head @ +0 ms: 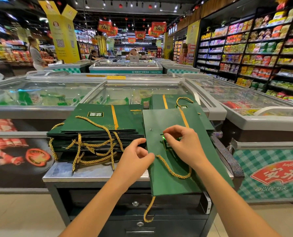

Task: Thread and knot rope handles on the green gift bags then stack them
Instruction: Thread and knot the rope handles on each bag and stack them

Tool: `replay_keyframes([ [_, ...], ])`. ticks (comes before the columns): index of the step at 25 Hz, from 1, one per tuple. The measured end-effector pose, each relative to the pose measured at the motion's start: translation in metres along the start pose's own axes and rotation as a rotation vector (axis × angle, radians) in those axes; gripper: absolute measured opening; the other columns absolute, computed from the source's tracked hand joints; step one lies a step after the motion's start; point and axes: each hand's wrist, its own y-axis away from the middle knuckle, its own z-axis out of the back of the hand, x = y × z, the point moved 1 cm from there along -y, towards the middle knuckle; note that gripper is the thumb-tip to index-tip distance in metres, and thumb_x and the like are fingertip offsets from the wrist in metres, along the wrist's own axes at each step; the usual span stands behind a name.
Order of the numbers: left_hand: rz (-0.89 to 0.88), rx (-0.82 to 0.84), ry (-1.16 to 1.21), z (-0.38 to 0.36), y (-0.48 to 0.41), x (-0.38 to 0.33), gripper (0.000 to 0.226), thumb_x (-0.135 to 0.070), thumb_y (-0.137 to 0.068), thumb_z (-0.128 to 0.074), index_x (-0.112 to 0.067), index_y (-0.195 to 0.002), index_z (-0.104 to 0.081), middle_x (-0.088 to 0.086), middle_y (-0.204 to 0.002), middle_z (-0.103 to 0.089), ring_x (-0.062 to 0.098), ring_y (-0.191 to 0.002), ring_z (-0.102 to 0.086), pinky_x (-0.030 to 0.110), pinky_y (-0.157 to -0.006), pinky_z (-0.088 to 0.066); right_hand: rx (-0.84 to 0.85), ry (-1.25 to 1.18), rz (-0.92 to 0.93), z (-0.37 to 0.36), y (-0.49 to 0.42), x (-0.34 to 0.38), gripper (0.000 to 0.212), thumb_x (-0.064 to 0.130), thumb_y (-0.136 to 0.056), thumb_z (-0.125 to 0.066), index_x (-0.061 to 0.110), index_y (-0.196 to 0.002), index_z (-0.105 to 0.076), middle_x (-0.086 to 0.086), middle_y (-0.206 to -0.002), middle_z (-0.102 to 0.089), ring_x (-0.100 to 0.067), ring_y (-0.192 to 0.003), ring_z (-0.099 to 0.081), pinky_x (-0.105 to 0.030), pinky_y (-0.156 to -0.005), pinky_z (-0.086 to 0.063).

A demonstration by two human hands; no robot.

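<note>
Fingers of the right hand are pinching the rope's black tip, pointing it left at the eyelet just up-left. The left hand is pinching the bag's left edge, mid-frame on the bench. The stack is sitting close left, nothing blocking.

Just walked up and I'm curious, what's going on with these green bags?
A person is threading a gold rope through a green gift bag lying flat on the counter. The right hand pinches the rope's dark tip near an eyelet; the left hand pinches the rope at the bag's edge. Roped bags sit stacked alongside.
</note>
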Motion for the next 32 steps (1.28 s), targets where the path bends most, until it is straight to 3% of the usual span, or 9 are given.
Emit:
replay_keyframes([
  [3,-0.008,-0.029,0.027,0.001,-0.008,-0.004,0.029,-0.017,-0.095,-0.062,-0.024,-0.122,-0.057,0.003,-0.083,-0.074,0.006,-0.071,-0.068,0.016,-0.061,-0.048,0.029,-0.002,0.015,0.005,0.015,0.001,0.009,0.014,-0.09,-0.072,0.022,-0.09,-0.077,0.012,-0.081,-0.073,-0.005,-0.077,-0.067,-0.015,-0.072,-0.051],
  [6,-0.023,-0.049,0.043,-0.003,-0.014,-0.003,0.027,-0.015,-0.095,-0.065,-0.018,-0.12,-0.059,0.005,-0.078,-0.073,0.008,-0.064,-0.068,0.015,-0.046,-0.043,0.07,0.007,0.037,0.008,0.021,0.006,0.008,0.014,-0.089,-0.073,0.02,-0.09,-0.077,0.011,-0.08,-0.072,-0.006,-0.074,-0.065,-0.015,-0.067,-0.05],
  [11,-0.107,-0.044,-0.063,-0.007,-0.014,0.009,0.022,-0.016,-0.089,-0.071,-0.021,-0.107,-0.058,0.008,-0.073,-0.07,0.013,-0.06,-0.061,0.038,-0.058,-0.054,0.046,-0.021,0.116,-0.006,0.011,0.014,0.01,0.011,-0.085,-0.076,0.02,-0.09,-0.076,0.012,-0.077,-0.071,-0.008,-0.073,-0.064,-0.017,-0.067,-0.051],
  [15,-0.096,-0.014,-0.033,-0.002,-0.013,0.015,0.02,-0.019,-0.089,-0.073,-0.018,-0.103,-0.058,0.012,-0.078,-0.071,0.017,-0.065,-0.061,0.044,-0.069,-0.056,-0.02,-0.076,0.113,-0.015,0.012,0.003,0.013,0.007,-0.082,-0.076,0.019,-0.085,-0.075,0.011,-0.078,-0.072,-0.01,-0.074,-0.064,-0.018,-0.067,-0.05],
  [20,-0.11,0.007,0.017,0.0,-0.011,0.012,0.02,-0.016,-0.088,-0.075,-0.015,-0.1,-0.059,0.011,-0.079,-0.072,0.017,-0.067,-0.065,0.04,-0.072,-0.058,0.0,-0.108,0.118,-0.016,0.014,-0.004,0.014,0.006,-0.082,-0.076,0.019,-0.086,-0.075,0.01,-0.079,-0.072,-0.014,-0.076,-0.067,-0.031,-0.07,-0.056],
  [23,-0.102,0.014,0.024,0.002,-0.012,0.013,0.02,-0.02,-0.086,-0.077,-0.018,-0.097,-0.06,0.011,-0.079,-0.072,0.019,-0.066,-0.064,0.036,-0.062,-0.056,0.017,-0.133,0.126,-0.016,0.014,-0.004,0.014,0.005,-0.082,-0.076,0.019,-0.086,-0.075,0.009,-0.081,-0.073,-0.014,-0.078,-0.068,-0.033,-0.072,-0.057],
  [27,-0.085,0.038,0.118,0.004,-0.013,0.015,0.006,-0.013,-0.094,-0.064,-0.013,-0.1,-0.063,0.005,-0.067,-0.067,0.015,-0.058,-0.057,0.031,-0.051,-0.046,0.024,-0.14,0.146,-0.015,0.015,-0.005,0.015,0.004,-0.084,-0.077,0.018,-0.089,-0.077,0.009,-0.085,-0.074,-0.014,-0.083,-0.07,-0.031,-0.075,-0.057],
  [32,-0.095,0.066,0.19,0.007,-0.016,0.019,0.018,0.004,-0.096,-0.051,-0.005,-0.1,-0.066,0.005,-0.062,-0.065,0.013,-0.054,-0.054,0.024,-0.053,-0.046,0.039,-0.14,0.161,-0.016,0.016,-0.003,0.017,0.006,-0.089,-0.071,0.02,-0.093,-0.079,0.012,-0.089,-0.074,-0.013,-0.085,-0.069,-0.022,-0.073,-0.054],
])
